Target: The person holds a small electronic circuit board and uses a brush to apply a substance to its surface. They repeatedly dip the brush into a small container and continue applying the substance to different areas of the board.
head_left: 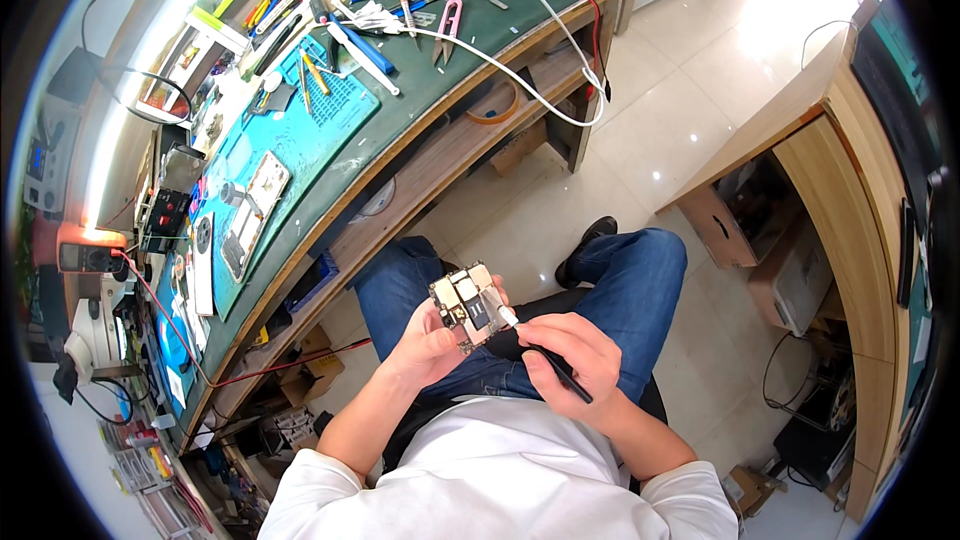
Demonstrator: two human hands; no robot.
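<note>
**Probing a bared circuit board over the lap**

Sitting turned away from the table (470, 105), the person held a small circuit board (467, 306) above their blue-jeaned knees, well clear of the table's front edge. In the head view, the left hand (432, 345) had its fingers (497, 292) curled round the board from below and behind, closed on its edges so that the metal shields and dark chips faced up. The right hand (575, 355) was closed in a pen grip on a slim black tool (545, 360), whose pale tip (508, 317) sat at the board's right edge; whether it actually touched could not be told.

Judged from that alone, the work looked to be partway along. The board was already out of any housing and bare in the hand, so whatever opening-up it needed seemed done. What remained appeared to be the fine work on the board itself, and nothing showed it being refitted.

Back on the table, a pale opened device shell (255, 202) lay on the blue work mat (300, 135), far to the left of the board. A pair of pink snips (447, 25) and a white cable (520, 90) lay further along the green top, and a microscope (90, 335) stood at the table's near-left end. None of these was in reach of either hand.
</note>
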